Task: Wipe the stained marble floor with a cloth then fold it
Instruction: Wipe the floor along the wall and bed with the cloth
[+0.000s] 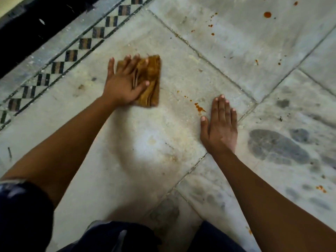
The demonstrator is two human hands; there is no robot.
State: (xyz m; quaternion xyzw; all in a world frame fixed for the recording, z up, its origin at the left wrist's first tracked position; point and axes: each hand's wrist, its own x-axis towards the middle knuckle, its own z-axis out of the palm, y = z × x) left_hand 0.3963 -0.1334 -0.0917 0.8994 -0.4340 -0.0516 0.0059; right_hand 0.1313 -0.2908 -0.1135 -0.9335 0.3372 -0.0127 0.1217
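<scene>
Currently left hand (123,84) presses flat on cloth (151,82); right hand (221,128) flat on floor (154,142), fingers straight, beside stain (199,108).

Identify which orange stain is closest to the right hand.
The orange smear just beyond the thumb of the right hand; other spots lie farther off.

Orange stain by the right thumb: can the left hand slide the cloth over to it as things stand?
Probably yes. Only marble floor lies between the cloth under the left hand and the orange stain; the right hand rests flat beside the stain, not on it.
</scene>
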